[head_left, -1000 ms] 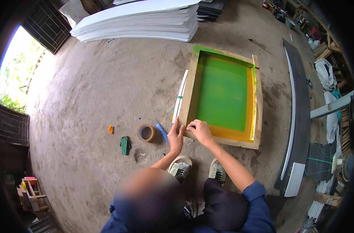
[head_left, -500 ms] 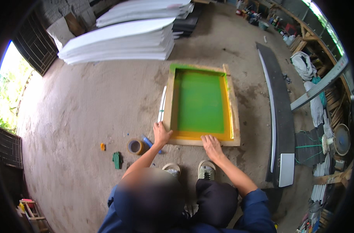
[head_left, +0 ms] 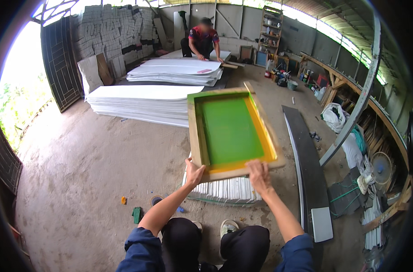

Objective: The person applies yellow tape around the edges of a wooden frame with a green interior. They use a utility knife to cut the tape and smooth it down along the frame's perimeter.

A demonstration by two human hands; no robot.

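A wooden screen-printing frame with a green mesh and yellow edging is raised and tilted in front of me. My left hand grips its near left corner, fingers closed round the wood. My right hand is closed on the near rail, towards the right corner. Below the frame sits a bundle of white sheets with a green tie along its near side; the frame hides most of its top.
On the floor lie a green piece, an orange scrap and a roll of tape. White sheet stacks stand ahead, where another person bends over. A long dark board, metal post and fan are at right.
Both hands have lifted the screen-printing frame off the white bundle, uncovering its near side. My view has tilted up, bringing the other person into sight.
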